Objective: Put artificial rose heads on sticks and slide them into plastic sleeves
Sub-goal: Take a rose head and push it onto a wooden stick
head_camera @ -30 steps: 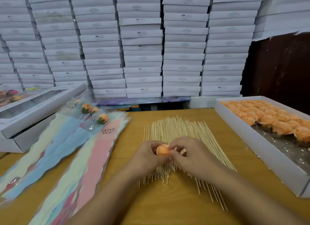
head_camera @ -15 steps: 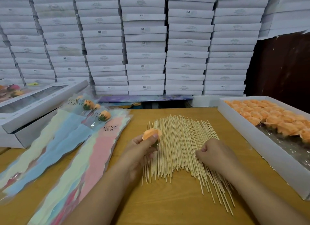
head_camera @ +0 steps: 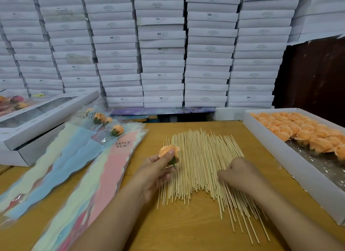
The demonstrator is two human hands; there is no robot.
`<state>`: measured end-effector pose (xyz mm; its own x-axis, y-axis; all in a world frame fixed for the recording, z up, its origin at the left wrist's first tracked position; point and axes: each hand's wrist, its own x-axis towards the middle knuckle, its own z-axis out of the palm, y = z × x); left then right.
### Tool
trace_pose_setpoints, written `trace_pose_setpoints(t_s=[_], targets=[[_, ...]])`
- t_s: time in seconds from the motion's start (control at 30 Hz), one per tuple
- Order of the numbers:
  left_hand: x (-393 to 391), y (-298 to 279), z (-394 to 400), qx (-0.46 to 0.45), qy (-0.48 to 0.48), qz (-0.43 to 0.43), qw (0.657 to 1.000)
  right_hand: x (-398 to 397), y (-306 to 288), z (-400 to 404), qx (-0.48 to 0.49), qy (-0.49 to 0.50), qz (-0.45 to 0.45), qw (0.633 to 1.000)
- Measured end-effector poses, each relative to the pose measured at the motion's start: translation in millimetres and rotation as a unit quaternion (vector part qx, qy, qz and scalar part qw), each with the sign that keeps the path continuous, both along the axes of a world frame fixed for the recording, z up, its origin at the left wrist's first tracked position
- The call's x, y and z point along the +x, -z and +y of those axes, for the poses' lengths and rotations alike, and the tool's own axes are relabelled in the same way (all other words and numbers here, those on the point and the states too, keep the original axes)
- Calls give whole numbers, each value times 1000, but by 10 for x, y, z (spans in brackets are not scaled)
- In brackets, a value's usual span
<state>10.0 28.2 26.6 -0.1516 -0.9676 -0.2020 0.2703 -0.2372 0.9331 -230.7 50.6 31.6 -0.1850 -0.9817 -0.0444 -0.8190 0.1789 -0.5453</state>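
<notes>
Sleeves [head_camera: 104, 168] lie fanned at the left, ready for filling. My left hand [head_camera: 156, 173] pinches a rose [head_camera: 167, 150] upright, base down for a stick. My right hand [head_camera: 238, 173] curls over the sticks [head_camera: 197, 161] mid-bench, probably picking one; its fingertips are hidden, so I cannot tell. The rose tray [head_camera: 280, 153] runs off right.

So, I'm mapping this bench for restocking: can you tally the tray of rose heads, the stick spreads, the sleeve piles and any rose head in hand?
tray of loose rose heads: 1
spread of sticks: 1
pile of sleeves: 1
rose head held in the left hand: 1
Total: 4
</notes>
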Motion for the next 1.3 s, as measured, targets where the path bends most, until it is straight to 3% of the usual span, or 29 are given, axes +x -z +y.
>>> trace_pose_setpoints(t_s=[0.4, 0.6, 0.93, 1.3], targets=[[64, 30, -67, 10, 1, 70, 998, -235, -4, 50, -61, -1, -78, 995], [134, -5, -122, 17, -14, 117, 993, -211, -5, 46, -101, -14, -163, 981], [227, -21, -191, 22, -96, 175, 980, -340, -113, 102, -137, -122, -130, 974], [213, -52, -182, 22, -138, 216, 966, -429, -85, 67, -133, -134, -87, 978]])
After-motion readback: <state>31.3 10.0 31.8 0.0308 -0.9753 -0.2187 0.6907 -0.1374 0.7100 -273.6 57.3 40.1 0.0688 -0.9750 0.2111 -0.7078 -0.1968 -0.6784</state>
